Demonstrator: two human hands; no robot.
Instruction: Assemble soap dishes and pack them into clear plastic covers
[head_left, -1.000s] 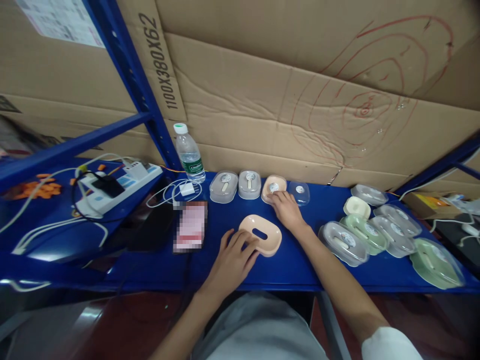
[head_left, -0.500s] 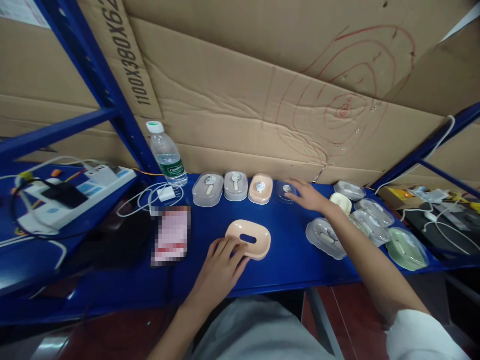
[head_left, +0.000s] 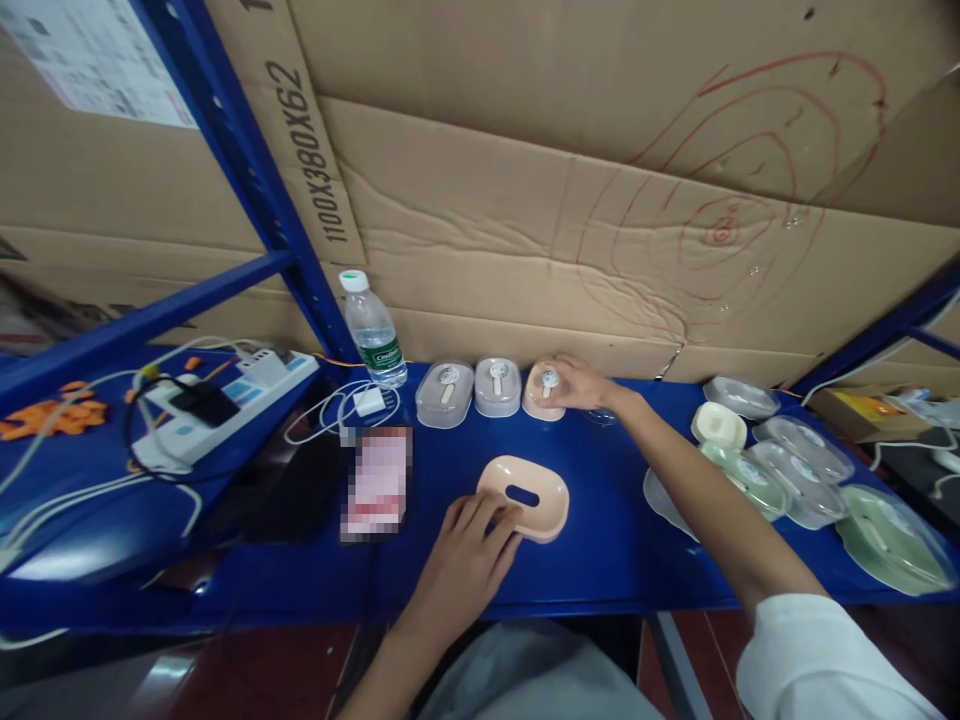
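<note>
In the head view, a peach oval soap dish [head_left: 551, 490] with a slot in its middle lies on the blue tabletop. My left hand [head_left: 472, 550] grips its near left edge with bent fingers. Farther back stands a peach soap box [head_left: 541, 402] with a clear lid and a round label. My right hand [head_left: 581, 385] is closed around that box's right side and hides part of it. Just right of this hand a clear lid [head_left: 602, 416] lies on the table, partly covered by my hand and wrist.
Two grey lidded soap boxes [head_left: 444, 393] stand in the back row, beside a water bottle [head_left: 375, 335]. Several boxes and lids, including a green one [head_left: 892, 540], crowd the right side. At left are a power strip [head_left: 225, 410], cables and a blurred pink item [head_left: 379, 485].
My right hand has moved left from the clear lid to the peach soap box. My left hand stays on the soap dish. The camera view has shifted leftward.
</note>
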